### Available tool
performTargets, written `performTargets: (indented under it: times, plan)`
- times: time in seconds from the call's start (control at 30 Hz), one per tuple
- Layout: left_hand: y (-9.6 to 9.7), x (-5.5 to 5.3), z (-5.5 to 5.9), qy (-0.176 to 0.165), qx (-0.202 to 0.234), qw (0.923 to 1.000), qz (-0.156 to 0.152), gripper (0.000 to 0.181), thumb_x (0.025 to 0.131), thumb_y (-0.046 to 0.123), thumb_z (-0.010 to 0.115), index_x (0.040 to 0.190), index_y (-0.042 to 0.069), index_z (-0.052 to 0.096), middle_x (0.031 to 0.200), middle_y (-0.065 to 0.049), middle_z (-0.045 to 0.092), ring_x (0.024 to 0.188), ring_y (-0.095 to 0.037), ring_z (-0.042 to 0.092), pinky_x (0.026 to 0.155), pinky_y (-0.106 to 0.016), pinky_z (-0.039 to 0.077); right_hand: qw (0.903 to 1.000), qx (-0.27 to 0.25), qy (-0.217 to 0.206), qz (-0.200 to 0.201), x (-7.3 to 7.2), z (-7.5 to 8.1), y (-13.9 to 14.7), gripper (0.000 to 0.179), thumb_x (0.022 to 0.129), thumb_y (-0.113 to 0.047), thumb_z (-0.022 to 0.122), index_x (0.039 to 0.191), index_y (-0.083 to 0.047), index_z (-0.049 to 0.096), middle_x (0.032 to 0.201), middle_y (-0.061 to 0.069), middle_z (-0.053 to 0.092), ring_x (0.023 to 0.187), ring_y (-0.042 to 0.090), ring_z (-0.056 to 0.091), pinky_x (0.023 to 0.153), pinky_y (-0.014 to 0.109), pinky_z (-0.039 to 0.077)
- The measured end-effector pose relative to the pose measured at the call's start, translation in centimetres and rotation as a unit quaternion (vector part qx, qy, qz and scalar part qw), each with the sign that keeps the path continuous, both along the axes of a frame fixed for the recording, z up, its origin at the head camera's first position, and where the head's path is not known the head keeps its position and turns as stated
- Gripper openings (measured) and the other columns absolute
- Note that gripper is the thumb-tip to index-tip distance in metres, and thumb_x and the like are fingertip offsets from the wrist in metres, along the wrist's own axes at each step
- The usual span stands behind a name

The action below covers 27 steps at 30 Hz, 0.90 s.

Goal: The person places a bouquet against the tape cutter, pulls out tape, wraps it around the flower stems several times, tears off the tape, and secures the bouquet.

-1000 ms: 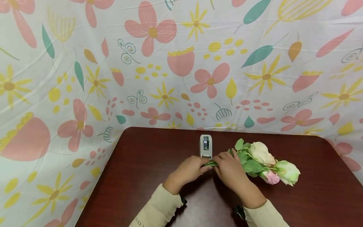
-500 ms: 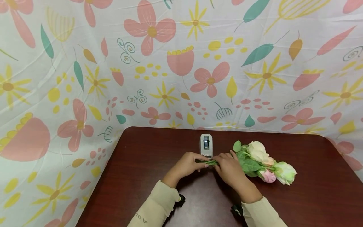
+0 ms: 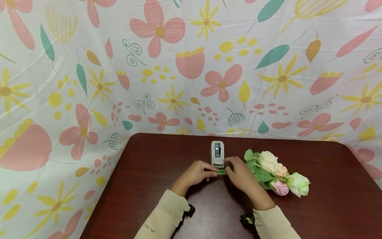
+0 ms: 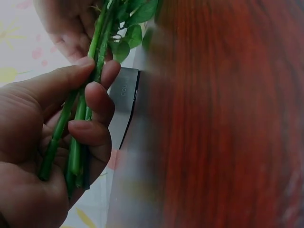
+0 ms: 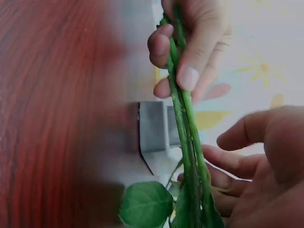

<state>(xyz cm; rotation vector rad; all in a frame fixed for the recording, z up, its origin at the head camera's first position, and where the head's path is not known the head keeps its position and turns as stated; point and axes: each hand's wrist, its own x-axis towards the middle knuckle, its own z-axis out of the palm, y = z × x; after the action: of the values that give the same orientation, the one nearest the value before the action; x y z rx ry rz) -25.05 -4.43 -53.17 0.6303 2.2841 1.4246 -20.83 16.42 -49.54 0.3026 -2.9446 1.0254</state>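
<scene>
A bunch of roses (image 3: 267, 162), cream, peach, pink and pale green, lies sideways with its heads to the right. My left hand (image 3: 195, 176) grips the lower stems; in the left wrist view the thumb and curled fingers close round the green stems (image 4: 77, 147), whose cut ends lie in the palm. Beside the stems, my right hand (image 3: 241, 177) has its thumb apart from them in the right wrist view, and its loosely bent fingers (image 5: 232, 164) reach behind them. Whether those fingers touch the stems is unclear. Just beyond the hands stands a white tape dispenser (image 3: 213, 156).
Everything is over a dark red-brown table (image 3: 158, 156). A flower-printed cloth (image 3: 191, 83) hangs along its back and left side. Green leaves (image 5: 146, 204) spread from the upper stems near the right hand.
My right hand has loosened from the stems, and its fingers have shifted toward the tape dispenser. The rose heads have moved slightly left and down. My left hand still holds the stem ends.
</scene>
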Motion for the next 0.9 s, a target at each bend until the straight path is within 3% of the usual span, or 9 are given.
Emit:
performTargets:
  times: [0.07,0.27,0.47,0.6,0.9]
  plan:
    - [0.0,0.0,-0.1,0.000,-0.003,1.0000,0.001,0.019,0.096,0.020,0.071,0.111,0.016,0.080,0.091,-0.003,0.080,0.061,-0.017,0.062,0.051,-0.022,0.041,0.9999,0.003,0.004,-0.012,-0.1,-0.1,-0.4,0.030,0.103,-0.013,0.051,0.127,0.000,0.064,0.126,0.020,0.061,0.106,0.033,0.065,0.086,0.051,0.052]
    - [0.3,0.2,-0.2,0.001,-0.012,0.9999,0.007,0.020,0.098,0.020,0.067,0.115,0.015,0.078,0.093,0.000,0.079,0.060,-0.015,0.061,0.050,-0.023,0.040,0.9991,0.024,0.019,-0.030,-0.8,-0.9,-1.3,0.029,0.102,-0.018,0.057,0.123,-0.001,0.068,0.124,0.022,0.063,0.108,0.038,0.064,0.090,0.055,0.052]
    - [0.5,0.2,-0.2,0.010,-0.024,0.9995,0.018,0.024,0.100,0.021,0.064,0.120,0.015,0.076,0.096,0.001,0.078,0.060,-0.014,0.061,0.051,-0.023,0.043,0.9988,0.021,0.018,-0.041,-1.5,-1.4,-1.7,0.027,0.096,-0.022,0.068,0.116,-0.005,0.071,0.126,0.024,0.062,0.126,0.046,0.056,0.099,0.060,0.047]
    - [0.6,0.0,-0.5,0.020,-0.027,0.9992,0.021,0.025,0.101,0.023,0.064,0.122,0.017,0.075,0.094,-0.001,0.078,0.059,-0.013,0.060,0.051,-0.022,0.043,0.9983,-0.001,0.020,-0.054,-1.8,-1.5,-1.9,0.023,0.095,-0.020,0.069,0.112,-0.004,0.072,0.125,0.024,0.063,0.128,0.045,0.054,0.102,0.061,0.044]
    - [0.8,-0.2,-1.3,0.031,-0.021,0.9989,0.028,0.023,0.100,0.022,0.065,0.121,0.018,0.075,0.094,0.002,0.078,0.058,-0.011,0.060,0.056,-0.023,0.048,0.9937,-0.065,0.008,-0.091,-2.3,-2.0,-2.3,0.021,0.098,-0.020,0.064,0.108,-0.004,0.073,0.117,0.020,0.066,0.114,0.040,0.061,0.097,0.056,0.046]
